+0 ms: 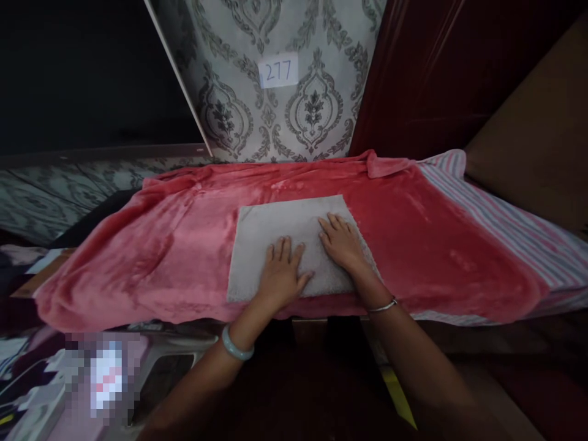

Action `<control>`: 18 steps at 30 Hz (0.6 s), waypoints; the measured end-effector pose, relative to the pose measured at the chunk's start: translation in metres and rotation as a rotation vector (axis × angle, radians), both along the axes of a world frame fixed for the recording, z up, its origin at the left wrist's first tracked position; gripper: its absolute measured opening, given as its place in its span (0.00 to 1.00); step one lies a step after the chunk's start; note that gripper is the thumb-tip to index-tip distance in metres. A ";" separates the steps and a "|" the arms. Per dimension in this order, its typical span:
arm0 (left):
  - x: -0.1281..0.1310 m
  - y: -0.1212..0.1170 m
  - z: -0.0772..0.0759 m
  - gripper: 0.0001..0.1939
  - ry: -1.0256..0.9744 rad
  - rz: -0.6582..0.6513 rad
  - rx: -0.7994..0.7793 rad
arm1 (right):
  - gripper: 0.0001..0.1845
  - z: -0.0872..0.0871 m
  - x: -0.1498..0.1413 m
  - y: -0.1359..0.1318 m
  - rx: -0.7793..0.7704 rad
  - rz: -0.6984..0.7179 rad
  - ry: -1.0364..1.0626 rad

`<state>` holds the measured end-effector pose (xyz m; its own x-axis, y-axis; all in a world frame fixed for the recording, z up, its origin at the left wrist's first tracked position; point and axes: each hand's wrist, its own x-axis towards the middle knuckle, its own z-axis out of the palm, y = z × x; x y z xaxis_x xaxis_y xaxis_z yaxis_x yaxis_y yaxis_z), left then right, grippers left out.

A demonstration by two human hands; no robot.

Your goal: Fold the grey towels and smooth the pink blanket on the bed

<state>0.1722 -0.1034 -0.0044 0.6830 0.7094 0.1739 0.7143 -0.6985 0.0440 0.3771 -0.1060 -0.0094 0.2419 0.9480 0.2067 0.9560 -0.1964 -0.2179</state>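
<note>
Head view, nearest first: two bare forearms reach forward over a dark gap in front of the table, the left wrist wearing a pale green bangle (237, 346), the right a thin silver bracelet (383, 305). Both hands lie flat, fingers spread and holding nothing: the left hand (281, 272) presses the near edge of a grey towel (275, 229), the right hand (342, 242) rests on its right half, the two just beside each other.

The towel lies flat as a rectangle in the middle of a red fleece blanket (413, 239) that covers the table. Judging from this, the plush blanket is the main risk: it looks soft and loose, rumpled toward the left end, so a sideways push could drag it along and wrinkle or skew the towel. The towel's near edge sits close to the table's front, so it might slip off there.

Down at the left sit cluttered, partly blurred items I cannot identify. Right of the blanket a striped cloth (505, 220) shows beneath it. Beyond stand a damask-patterned panel (316, 110) bearing a label reading 277 (278, 71) and a dark red curtain (436, 73); nothing obstructs the hands.
</note>
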 end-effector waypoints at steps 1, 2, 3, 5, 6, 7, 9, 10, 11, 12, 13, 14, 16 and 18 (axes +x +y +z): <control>-0.011 0.003 0.000 0.37 -0.004 0.038 0.000 | 0.29 -0.001 0.001 0.000 0.003 0.000 0.006; -0.022 0.006 0.000 0.37 -0.014 0.074 0.002 | 0.29 -0.001 0.001 0.000 0.008 0.002 0.011; -0.034 0.009 -0.002 0.37 -0.031 0.109 0.006 | 0.29 -0.003 0.002 0.000 0.014 0.005 0.015; -0.059 0.017 -0.006 0.37 -0.087 0.173 0.007 | 0.29 -0.006 0.003 0.001 0.028 0.010 0.018; -0.070 0.021 -0.009 0.37 -0.127 0.199 -0.001 | 0.29 -0.008 0.004 0.001 0.037 0.011 0.019; -0.081 0.026 -0.013 0.37 -0.178 0.222 -0.017 | 0.29 -0.009 0.005 0.001 0.047 0.013 0.021; -0.099 0.035 -0.019 0.37 -0.303 0.248 -0.078 | 0.29 -0.012 0.006 0.001 0.064 0.015 0.028; -0.105 0.040 -0.021 0.37 -0.374 0.249 -0.121 | 0.29 -0.013 0.006 0.002 0.071 0.017 0.035; -0.109 0.045 -0.022 0.37 -0.449 0.247 -0.168 | 0.29 -0.014 0.006 0.002 0.079 0.020 0.044; -0.112 0.050 -0.022 0.37 -0.526 0.244 -0.223 | 0.29 -0.016 0.007 0.003 0.088 0.023 0.055; -0.114 0.054 -0.021 0.38 -0.610 0.244 -0.284 | 0.29 -0.017 0.008 0.004 0.102 0.024 0.070; -0.114 0.059 -0.020 0.38 -0.702 0.245 -0.355 | 0.29 -0.018 0.010 0.005 0.121 0.020 0.088; -0.112 0.069 -0.014 0.37 -0.901 0.257 -0.508 | 0.31 -0.020 0.016 0.006 0.173 -0.007 0.132; -0.111 0.081 -0.008 0.36 -1.080 0.287 -0.638 | 0.33 -0.023 0.026 0.007 0.231 -0.068 0.184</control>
<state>0.0613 -0.0226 -0.0121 0.2189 0.9687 0.1173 0.2280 -0.1677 0.9591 0.4030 -0.0994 -0.0321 0.3570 0.8612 0.3619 0.8825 -0.1840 -0.4327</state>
